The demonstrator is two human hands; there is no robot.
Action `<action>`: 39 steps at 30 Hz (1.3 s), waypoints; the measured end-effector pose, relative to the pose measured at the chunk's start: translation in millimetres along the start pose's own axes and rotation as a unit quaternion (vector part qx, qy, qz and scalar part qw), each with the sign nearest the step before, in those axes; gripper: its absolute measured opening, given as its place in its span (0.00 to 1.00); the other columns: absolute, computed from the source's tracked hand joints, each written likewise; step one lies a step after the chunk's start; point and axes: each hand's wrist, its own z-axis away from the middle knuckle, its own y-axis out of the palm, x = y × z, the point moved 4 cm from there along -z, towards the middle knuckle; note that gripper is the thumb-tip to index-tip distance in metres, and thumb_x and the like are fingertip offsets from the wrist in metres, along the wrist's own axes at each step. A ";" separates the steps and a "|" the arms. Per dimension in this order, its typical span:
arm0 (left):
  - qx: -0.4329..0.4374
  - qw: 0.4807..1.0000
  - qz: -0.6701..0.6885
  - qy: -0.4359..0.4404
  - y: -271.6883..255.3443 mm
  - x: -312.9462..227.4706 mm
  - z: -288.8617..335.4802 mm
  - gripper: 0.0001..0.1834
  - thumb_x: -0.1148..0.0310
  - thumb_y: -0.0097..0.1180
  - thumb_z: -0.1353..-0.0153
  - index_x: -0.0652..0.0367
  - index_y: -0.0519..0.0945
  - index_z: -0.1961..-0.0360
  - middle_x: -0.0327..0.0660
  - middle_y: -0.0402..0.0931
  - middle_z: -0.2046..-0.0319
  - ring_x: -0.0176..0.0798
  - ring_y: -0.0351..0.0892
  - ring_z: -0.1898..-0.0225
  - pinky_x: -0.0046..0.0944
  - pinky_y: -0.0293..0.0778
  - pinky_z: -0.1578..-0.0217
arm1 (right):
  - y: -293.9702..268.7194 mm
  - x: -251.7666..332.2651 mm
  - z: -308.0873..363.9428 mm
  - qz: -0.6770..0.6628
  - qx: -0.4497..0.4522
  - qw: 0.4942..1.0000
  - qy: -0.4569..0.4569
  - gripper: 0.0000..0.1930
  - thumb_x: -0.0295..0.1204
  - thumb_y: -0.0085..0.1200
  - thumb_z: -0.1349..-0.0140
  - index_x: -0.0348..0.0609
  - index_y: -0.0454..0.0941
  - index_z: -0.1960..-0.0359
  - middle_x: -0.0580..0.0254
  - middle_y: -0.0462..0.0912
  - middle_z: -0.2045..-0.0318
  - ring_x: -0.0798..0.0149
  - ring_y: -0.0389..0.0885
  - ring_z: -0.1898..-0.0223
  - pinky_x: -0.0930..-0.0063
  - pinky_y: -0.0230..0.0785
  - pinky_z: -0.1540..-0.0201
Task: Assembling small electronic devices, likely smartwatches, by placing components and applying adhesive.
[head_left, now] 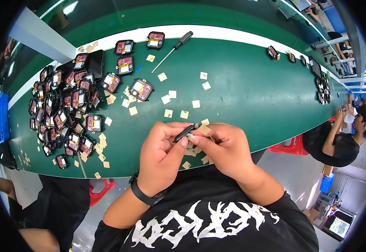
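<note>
In front of my chest, my left hand (163, 145) grips a black square electronic module (185, 132) between thumb and fingers, tilted nearly edge-on. My right hand (221, 145) is closed in a pinch at the module's right edge. A small tan paper square (204, 129) sits at its fingertips. Something small and whitish shows between the two thumbs; what it is I cannot make out. The face of the module is mostly hidden. Below the hands, more tan squares (186, 165) lie on the green table (250, 92), partly covered by my fingers.
Left, a big heap of black modules (61, 107) with red boards covers the table. Several single modules (142, 89) lie beside it among scattered paper squares (168, 113). A black-handled screwdriver (172, 51) lies at the far edge. A co-worker (338, 145) sits at right by another pile (323, 90).
</note>
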 end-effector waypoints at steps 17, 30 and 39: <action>0.022 0.998 0.043 -0.033 -7.9 0.5 1.6 0.10 0.79 0.49 0.26 0.62 0.69 0.46 0.51 0.76 0.43 0.46 0.80 0.39 0.54 0.79 0.38 | 2.0 4.3 -18.8 -0.061 0.038 0.997 0.026 0.12 0.25 0.70 0.38 0.35 0.80 0.58 0.73 0.77 0.70 0.82 0.70 0.72 0.84 0.65 0.71; -0.009 0.991 0.092 -0.099 0.2 -9.0 -3.2 0.20 0.81 0.41 0.26 0.67 0.67 0.35 0.56 0.74 0.37 0.42 0.79 0.39 0.40 0.78 0.40 | -17.8 32.2 -9.0 0.286 0.034 0.873 -0.392 0.14 0.23 0.68 0.48 0.48 0.85 0.58 0.66 0.82 0.65 0.60 0.84 0.68 0.67 0.78 0.68; 0.048 0.991 -0.076 -0.095 -8.8 -10.2 1.0 0.24 0.81 0.43 0.26 0.68 0.73 0.31 0.46 0.80 0.40 0.31 0.78 0.42 0.31 0.72 0.42 | -14.8 46.6 -6.5 0.466 0.070 0.743 -0.475 0.13 0.29 0.64 0.50 0.47 0.85 0.61 0.69 0.79 0.69 0.68 0.84 0.68 0.72 0.78 0.72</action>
